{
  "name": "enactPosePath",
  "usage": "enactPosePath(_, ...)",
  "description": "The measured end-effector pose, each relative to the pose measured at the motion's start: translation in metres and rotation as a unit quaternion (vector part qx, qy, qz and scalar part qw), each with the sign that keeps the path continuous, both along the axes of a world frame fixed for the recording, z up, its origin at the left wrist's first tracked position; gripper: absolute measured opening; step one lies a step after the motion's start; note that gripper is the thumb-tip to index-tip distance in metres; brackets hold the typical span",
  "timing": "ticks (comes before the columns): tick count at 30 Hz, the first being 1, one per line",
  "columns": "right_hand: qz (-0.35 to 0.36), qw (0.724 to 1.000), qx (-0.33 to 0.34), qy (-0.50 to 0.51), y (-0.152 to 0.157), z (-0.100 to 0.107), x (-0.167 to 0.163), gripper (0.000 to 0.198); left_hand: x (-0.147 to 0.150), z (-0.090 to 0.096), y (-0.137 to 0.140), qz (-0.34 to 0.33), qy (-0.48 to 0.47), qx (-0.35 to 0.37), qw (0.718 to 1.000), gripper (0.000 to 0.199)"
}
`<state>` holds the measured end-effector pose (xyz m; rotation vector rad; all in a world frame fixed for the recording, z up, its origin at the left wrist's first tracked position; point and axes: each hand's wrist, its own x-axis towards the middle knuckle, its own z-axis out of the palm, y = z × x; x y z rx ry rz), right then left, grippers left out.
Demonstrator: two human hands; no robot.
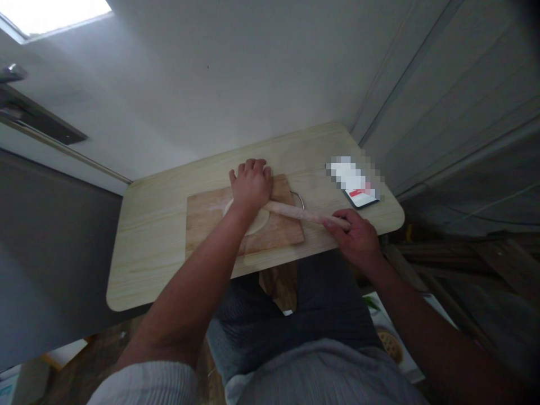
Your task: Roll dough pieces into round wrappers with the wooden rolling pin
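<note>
A flat round of pale dough (258, 223) lies on a wooden cutting board (278, 239), partly hidden under my left forearm. My left hand (252, 183) rests palm down over the dough's far side, its fingers spread toward the board's far edge. What its palm touches is hidden. In my right hand (356, 236) is the near end of a slim wooden rolling pin (301, 213), fingers closed around it. The pin slants across the board's right side, and its far end disappears beneath the heel of my left hand.
The board lies on a light wood-grain table (147, 236) against a white wall. A metal ring handle (299, 198) sticks out from the board's right side. A phone with a lit screen (354, 183) lies at the table's right. Below right is a white surface with a round, brown latticed item (388, 344).
</note>
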<state>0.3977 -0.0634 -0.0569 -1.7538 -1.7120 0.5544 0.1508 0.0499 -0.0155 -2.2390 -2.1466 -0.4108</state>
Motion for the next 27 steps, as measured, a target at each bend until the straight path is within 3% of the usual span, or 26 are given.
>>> enactPosePath(27, 0.031, 0.999, 0.013, 0.012, -0.004, 0.005, 0.000, 0.040, -0.015, 0.001, -0.048, -0.007, -0.023, -0.026, 0.999, 0.045)
